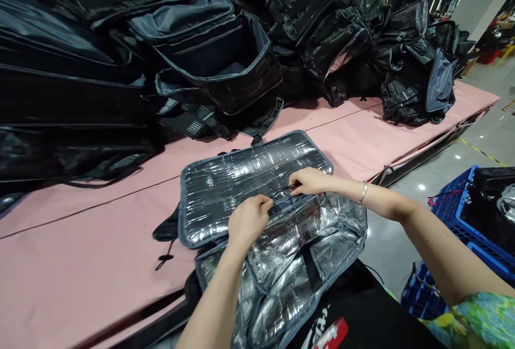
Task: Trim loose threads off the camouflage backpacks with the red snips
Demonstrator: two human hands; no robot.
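Observation:
An insulated bag (289, 252) with crinkled silver foil lining lies open at the near edge of the table. Its lid (241, 182), clear-covered and bound in grey-blue piping, is folded back flat onto the pink surface. Both hands work along the dark strip where lid and body join. There my left hand (249, 221) is closed, thumb and finger pinching the strip's edge. A little farther right, my right hand (309, 181) is also closed, pinching the strip beside a small dark gap. Whatever lies inside the fingertips is hidden.
Black and camouflage bags (225, 59) are piled along the table's far side, some unzipped. Another backpack (418, 86) stands at the right on the pink tabletop (100, 247). Blue plastic crates (450, 209) holding dark items stand on the floor at right.

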